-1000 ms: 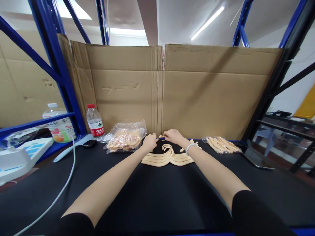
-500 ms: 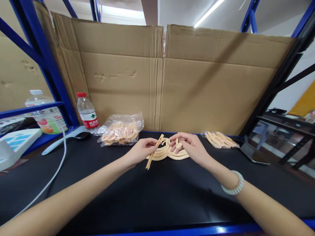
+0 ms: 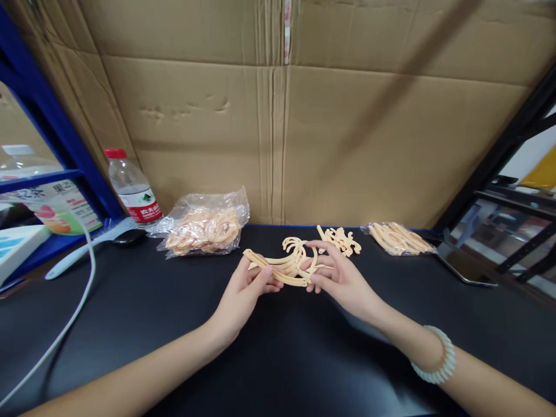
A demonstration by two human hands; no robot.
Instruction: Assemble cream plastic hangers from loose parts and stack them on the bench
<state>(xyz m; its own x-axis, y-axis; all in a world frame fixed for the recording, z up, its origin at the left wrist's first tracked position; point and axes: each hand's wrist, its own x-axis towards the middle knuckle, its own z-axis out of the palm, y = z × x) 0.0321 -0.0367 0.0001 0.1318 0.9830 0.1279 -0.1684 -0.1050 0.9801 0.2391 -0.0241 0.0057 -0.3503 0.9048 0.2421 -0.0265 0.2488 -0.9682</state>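
My left hand (image 3: 249,286) is closed on the left end of a curved cream-coloured strip (image 3: 286,280). The strip runs across to my right hand (image 3: 343,281), whose thumb and fingers pinch near its right end, beside a thin curved hook-like piece (image 3: 315,255). Whether that hook is joined to the strip I cannot tell. Just behind my fingers is a cream piece with several curled arms (image 3: 294,244), partly hidden by the hands. Farther back, small loose curly cream pieces (image 3: 341,240) lie in a heap on the black table (image 3: 278,347).
A clear bag of cream pieces (image 3: 206,230) lies at the back left, another bag (image 3: 399,238) at the back right beside a dark flat device (image 3: 467,267). A red-capped bottle (image 3: 136,194), a long-handled brush (image 3: 87,246) and a white cable (image 3: 72,315) are left. Cardboard (image 3: 195,127) walls the back.
The view has tilted down. My left hand has turned the strip from steeply slanted to nearly level, and its right end now meets my right hand. The loose heap behind has come into sight.
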